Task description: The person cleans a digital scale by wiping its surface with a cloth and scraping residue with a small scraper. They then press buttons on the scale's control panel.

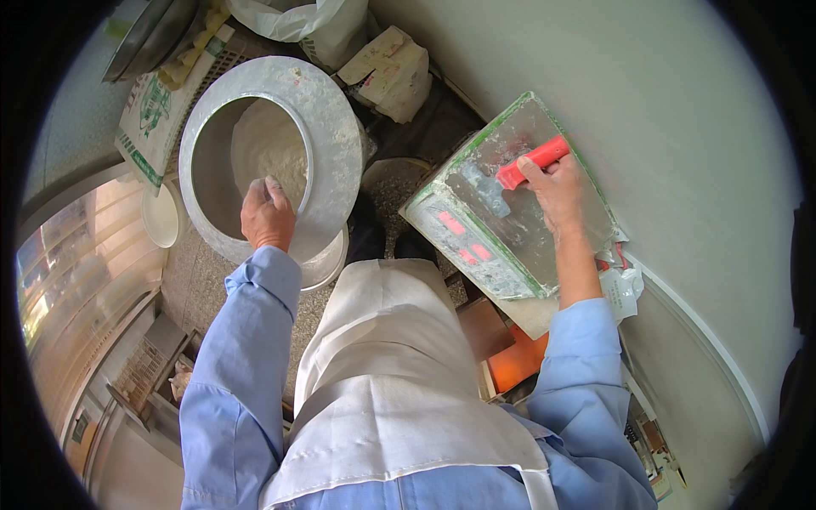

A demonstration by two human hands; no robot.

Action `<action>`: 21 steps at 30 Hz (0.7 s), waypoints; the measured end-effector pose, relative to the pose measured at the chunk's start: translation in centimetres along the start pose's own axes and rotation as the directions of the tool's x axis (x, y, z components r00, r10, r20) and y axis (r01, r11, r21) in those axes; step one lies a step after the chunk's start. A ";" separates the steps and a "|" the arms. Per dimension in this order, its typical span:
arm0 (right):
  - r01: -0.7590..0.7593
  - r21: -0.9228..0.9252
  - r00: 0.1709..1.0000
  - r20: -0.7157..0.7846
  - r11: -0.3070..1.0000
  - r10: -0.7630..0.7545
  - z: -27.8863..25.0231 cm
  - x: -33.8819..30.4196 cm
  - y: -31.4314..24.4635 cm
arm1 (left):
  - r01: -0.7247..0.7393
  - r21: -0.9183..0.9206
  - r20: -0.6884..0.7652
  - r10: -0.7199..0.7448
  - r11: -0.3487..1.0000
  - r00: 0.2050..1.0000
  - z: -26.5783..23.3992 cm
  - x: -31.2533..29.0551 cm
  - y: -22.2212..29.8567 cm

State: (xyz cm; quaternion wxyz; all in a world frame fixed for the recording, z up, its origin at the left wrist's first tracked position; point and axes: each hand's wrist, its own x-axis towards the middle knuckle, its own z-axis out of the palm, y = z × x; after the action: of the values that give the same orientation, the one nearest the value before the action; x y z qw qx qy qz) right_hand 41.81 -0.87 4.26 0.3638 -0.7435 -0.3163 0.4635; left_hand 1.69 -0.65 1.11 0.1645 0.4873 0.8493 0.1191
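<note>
Over the round opening of a large metal drum (336, 140), my left hand (269, 217) is closed with its fingertips pressed together. Whatever it might hold is hidden or too small to make out. Pale flour (272, 149) lies inside the drum, beyond my fingers. My right hand (557, 191) grips a red-handled tool (544, 161), its head end angled down to the left, over the metal top of a digital scale (569, 238). A bluish-grey patch by the tool's end may be its blade or a mark on the plate. Green edges and glowing red displays show on the flour-dusted scale.
A worn paper sack (391, 76) and a white plastic bag (293, 21) stand behind the drum. A printed sack (157, 119) is at its left, above a white bucket (161, 212). The wall (680, 153) rises close at the right. Something orange (517, 361) sits below the scale.
</note>
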 end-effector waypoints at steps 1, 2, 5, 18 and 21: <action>0.007 0.023 1.000 0.003 1.000 -0.007 0.1 0.0 0.0 | 0.000 -0.002 0.001 0.000 1.000 1.000 0.0 0.0 0.0; -0.020 0.042 0.999 0.028 0.999 0.019 0.1 -0.1 0.1 | 0.000 -0.008 -0.002 0.000 1.000 1.000 0.0 0.0 0.0; 0.049 0.209 0.998 -0.042 0.977 -0.041 0.3 -0.2 0.0 | 0.004 -0.019 -0.006 -0.004 1.000 1.000 0.0 -0.1 0.0; 0.023 0.011 0.997 0.076 1.000 -0.024 1.0 -0.4 0.7 | 0.006 -0.006 0.002 -0.006 1.000 1.000 0.1 0.1 -0.2; -0.008 -0.045 0.997 0.082 0.999 0.012 0.8 -0.4 0.9 | 0.003 0.007 0.005 -0.003 1.000 1.000 0.0 0.1 0.0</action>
State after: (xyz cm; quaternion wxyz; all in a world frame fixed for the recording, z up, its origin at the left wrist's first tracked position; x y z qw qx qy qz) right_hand 41.03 -1.52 3.41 0.3315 -0.7332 -0.3376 0.4884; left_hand 1.61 -0.58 1.08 0.1650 0.4869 0.8500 0.1145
